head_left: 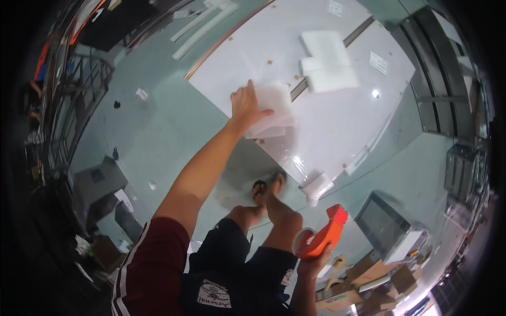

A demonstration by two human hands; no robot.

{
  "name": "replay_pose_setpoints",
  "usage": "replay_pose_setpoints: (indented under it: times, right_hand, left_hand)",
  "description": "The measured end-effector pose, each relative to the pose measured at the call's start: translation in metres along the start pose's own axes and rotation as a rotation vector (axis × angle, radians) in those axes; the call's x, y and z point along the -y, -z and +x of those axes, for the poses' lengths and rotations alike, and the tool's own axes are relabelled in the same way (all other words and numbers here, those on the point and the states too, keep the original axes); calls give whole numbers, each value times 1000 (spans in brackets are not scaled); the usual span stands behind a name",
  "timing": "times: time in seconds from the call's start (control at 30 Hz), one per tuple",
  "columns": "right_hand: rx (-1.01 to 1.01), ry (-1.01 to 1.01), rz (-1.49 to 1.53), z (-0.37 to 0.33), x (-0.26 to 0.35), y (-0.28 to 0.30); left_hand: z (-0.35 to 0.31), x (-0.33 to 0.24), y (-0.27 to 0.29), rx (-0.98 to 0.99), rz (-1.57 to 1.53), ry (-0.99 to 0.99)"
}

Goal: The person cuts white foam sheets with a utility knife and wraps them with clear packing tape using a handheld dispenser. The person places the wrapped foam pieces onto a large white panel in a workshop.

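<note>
My left hand (245, 108) reaches out over the near left edge of a large white panel (332, 131). Its thumb and index finger are spread apart at the side of a folded sheet of thin white foam (275, 105), with the thumb lying over the foam. The other fingers look partly bent. Low on the right, my right hand (314, 262) grips an orange tape dispenser (324, 236) fitted with a roll of tape (302, 241). A thicker stack of white foam (328, 62) lies farther back on the panel, across a dark strip.
A white wrapped roll (316, 188) is at the panel's near corner. Cardboard boxes (363, 284) and a dark glass-fronted cabinet (383, 224) stand at the lower right. Metal shelving (429, 68) is at the far right, a grey box (100, 181) at the left. White strips (205, 29) lie on the floor.
</note>
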State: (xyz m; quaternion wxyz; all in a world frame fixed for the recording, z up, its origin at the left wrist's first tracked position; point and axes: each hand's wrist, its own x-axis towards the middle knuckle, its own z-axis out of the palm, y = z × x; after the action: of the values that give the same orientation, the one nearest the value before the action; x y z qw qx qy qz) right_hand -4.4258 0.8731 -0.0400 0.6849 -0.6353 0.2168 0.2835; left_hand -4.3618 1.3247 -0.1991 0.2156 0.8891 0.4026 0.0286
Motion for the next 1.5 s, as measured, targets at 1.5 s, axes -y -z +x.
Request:
replay_pose_setpoints:
  times: [1.5]
  right_hand:
    - [-673, -41, 454, -158, -252, -725]
  left_hand:
    - [240, 319, 140, 825, -92, -1238]
